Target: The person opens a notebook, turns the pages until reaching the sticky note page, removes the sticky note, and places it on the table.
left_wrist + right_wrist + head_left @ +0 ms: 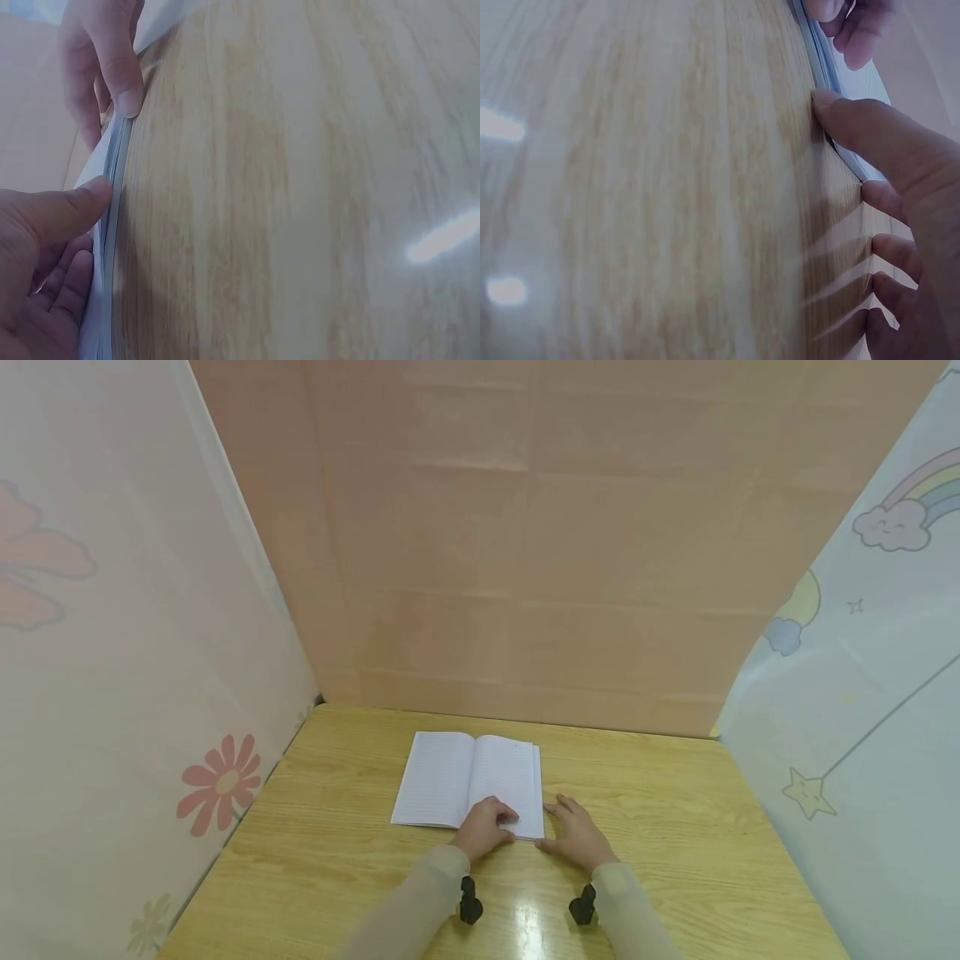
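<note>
Left hand point(483, 829), loosely bent, and right hand point(576, 835), spread, grip nothing; the notebook point(435, 781) lies open under the left, its corner at the right thumb point(838, 114). Probably light and limp, pages favour corner pinching.

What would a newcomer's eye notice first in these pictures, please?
Most likely the white open notebook, lying on the wooden table towards its far edge. Next, the left hand over the near edge of the right page, and the right hand at the near right corner. Then the red flower on the left wall and the rainbow at upper right.
</note>
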`<state>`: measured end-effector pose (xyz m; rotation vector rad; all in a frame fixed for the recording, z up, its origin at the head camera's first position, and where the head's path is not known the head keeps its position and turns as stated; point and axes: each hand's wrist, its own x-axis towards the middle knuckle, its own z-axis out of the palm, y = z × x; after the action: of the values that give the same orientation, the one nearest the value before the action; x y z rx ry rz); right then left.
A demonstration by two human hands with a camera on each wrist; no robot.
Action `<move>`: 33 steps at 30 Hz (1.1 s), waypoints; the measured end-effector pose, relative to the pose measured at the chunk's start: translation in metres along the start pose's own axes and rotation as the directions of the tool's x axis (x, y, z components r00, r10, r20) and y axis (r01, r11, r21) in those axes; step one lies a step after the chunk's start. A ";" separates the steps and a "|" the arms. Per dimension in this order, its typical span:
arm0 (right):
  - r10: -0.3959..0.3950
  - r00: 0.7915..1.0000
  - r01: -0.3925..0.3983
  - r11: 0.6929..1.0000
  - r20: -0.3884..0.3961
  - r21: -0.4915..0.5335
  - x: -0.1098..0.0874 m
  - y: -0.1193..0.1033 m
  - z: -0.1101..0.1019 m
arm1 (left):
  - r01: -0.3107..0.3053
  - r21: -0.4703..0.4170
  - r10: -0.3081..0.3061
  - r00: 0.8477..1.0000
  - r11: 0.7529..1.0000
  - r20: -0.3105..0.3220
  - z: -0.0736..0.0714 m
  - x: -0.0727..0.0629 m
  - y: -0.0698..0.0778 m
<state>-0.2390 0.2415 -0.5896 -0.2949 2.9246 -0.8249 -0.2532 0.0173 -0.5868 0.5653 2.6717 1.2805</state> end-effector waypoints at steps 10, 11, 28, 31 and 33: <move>-0.004 1.000 0.004 1.000 -0.006 0.001 -0.001 0.000 0.000 | -0.003 0.019 0.003 1.000 1.000 -0.004 0.002 0.003 0.000; -0.004 1.000 0.004 1.000 -0.006 0.001 -0.001 0.000 0.000 | -0.010 0.031 0.011 1.000 0.999 -0.007 0.002 0.004 0.000; 0.008 1.000 -0.008 1.000 0.009 0.016 -0.001 -0.002 -0.002 | 0.040 0.051 -0.037 0.998 0.998 -0.058 0.000 0.005 0.006; 0.008 1.000 -0.008 1.000 0.006 0.008 -0.001 -0.001 -0.001 | 0.050 0.018 -0.049 0.997 0.999 -0.062 0.000 0.005 0.005; 0.005 1.000 -0.005 1.000 0.005 0.009 -0.001 -0.001 -0.001 | 0.057 -0.007 -0.058 0.996 0.998 -0.065 0.000 0.004 0.006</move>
<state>-0.2380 0.2412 -0.5882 -0.2880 2.9152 -0.8352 -0.2557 0.0219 -0.5818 0.4503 2.7151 1.3114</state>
